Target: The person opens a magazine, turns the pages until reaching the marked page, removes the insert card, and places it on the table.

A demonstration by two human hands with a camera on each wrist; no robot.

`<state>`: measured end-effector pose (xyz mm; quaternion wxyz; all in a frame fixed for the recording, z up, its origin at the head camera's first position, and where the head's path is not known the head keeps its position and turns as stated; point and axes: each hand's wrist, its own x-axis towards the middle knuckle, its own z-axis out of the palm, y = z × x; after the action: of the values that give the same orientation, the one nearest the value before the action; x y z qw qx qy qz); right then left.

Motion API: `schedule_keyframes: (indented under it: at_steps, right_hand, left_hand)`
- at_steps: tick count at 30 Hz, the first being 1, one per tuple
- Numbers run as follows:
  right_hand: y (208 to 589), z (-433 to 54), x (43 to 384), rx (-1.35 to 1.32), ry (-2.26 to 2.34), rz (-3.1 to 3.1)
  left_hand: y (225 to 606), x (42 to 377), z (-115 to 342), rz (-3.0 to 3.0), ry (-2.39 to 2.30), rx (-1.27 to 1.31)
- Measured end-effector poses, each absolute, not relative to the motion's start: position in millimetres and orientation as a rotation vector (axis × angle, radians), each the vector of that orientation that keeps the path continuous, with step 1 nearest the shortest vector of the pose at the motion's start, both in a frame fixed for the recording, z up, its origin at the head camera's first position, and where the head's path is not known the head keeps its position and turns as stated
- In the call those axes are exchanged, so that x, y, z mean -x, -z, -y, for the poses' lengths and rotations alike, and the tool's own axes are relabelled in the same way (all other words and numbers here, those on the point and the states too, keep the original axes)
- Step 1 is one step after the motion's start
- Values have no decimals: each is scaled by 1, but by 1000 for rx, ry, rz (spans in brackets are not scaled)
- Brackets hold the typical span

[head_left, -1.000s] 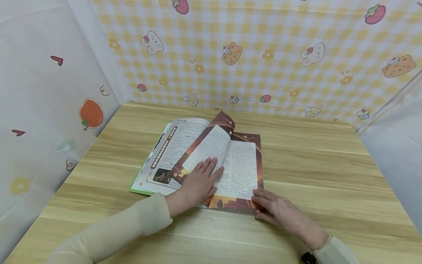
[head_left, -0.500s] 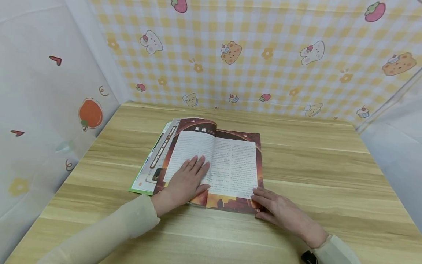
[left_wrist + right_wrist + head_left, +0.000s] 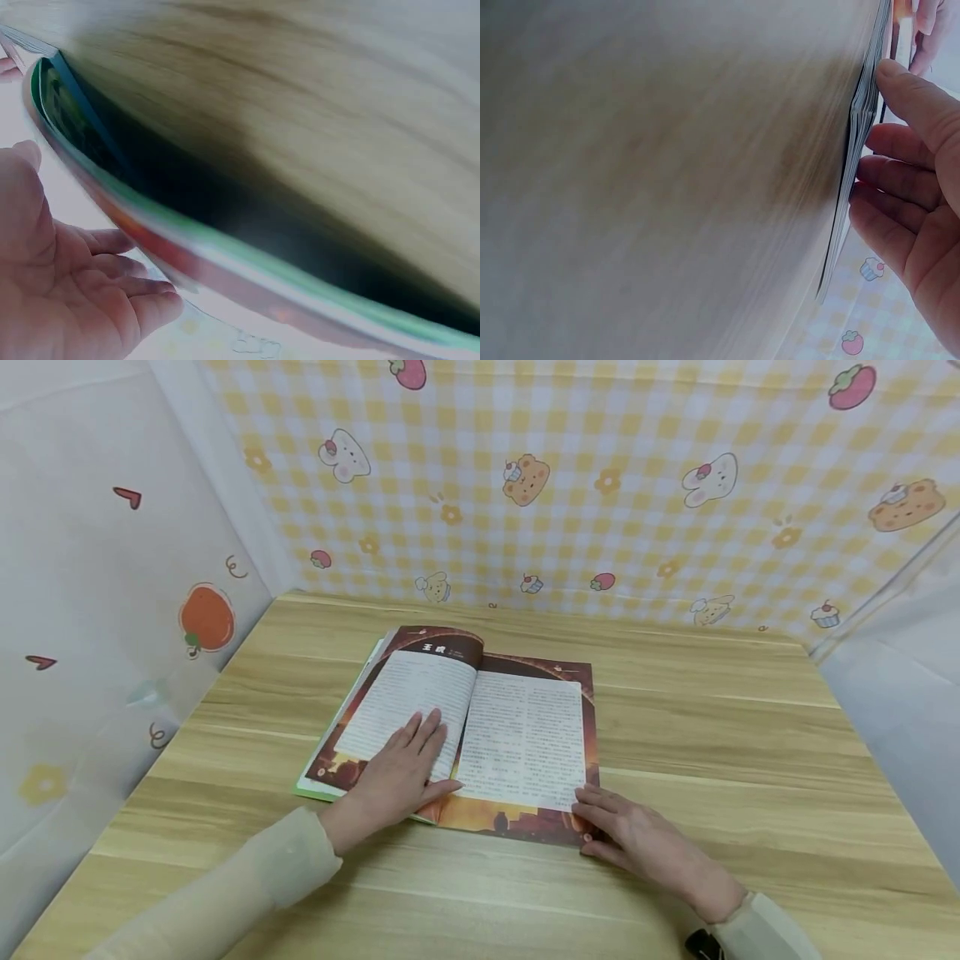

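Note:
An open magazine (image 3: 522, 735) lies on the wooden table, its brown-bordered pages covered in printed text. My left hand (image 3: 393, 768) rests on the lower part of the left page (image 3: 393, 693) with fingers extended and thumb towards the fold. In the left wrist view, that hand (image 3: 82, 292) is seen beside the bowed near edge of the magazine (image 3: 225, 240). My right hand (image 3: 645, 843) touches the near right corner, its fingertips on the right margin and its thumb at the near edge. The right wrist view shows this hand (image 3: 922, 180) against the stacked page edges (image 3: 851, 142).
The wooden table (image 3: 712, 752) extends around the magazine. A yellow checked cloth (image 3: 600, 435) with cartoon prints hangs behind it, and a white printed cloth (image 3: 90, 577) stands at the left. A green cover edge (image 3: 318, 792) shows under the left pages.
My left hand has slid left, and the turned page has gone over from mid-air onto the left side, covering the earlier page there. My right hand has stayed at the corner.

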<state>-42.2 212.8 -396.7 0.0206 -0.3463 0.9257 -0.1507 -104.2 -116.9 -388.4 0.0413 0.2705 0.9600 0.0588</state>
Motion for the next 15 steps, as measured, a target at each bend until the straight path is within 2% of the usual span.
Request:
schedule_keyframes:
  at_steps: [15]
  right_hand:
    - [397,-213,42,1060,462,-2870]
  left_hand:
    - [395,105,128,-2954,-160,-854]
